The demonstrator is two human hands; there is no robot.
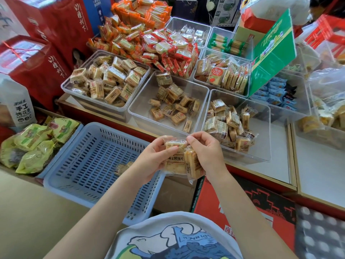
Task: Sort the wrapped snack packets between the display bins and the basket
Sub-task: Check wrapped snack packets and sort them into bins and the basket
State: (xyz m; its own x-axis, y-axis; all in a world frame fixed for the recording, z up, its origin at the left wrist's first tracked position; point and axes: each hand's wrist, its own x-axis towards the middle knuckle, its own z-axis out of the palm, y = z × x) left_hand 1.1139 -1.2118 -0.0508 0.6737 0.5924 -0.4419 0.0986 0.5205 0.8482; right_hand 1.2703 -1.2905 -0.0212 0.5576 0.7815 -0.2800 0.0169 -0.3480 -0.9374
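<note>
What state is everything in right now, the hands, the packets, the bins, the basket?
Left hand: holding snack packets.
Right hand: pinching the packets' top.
Blue basket: nearly empty, one packet inside.
Middle clear bin: partly filled.
Left clear bin: full.

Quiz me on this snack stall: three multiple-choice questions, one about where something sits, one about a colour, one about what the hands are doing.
1. Where is the basket?
A. left of the hands
B. on top of the bins
C. right of the hands

2. What colour is the basket?
A. red
B. blue
C. green

3. What are the hands doing?
A. hanging idle
B. resting flat on a bin
C. both holding snack packets

Answers: 1 A, it sits beside the left hand. 2 B, its slotted plastic is light blue. 3 C, left hand and right hand pinch the wrappers.
</note>
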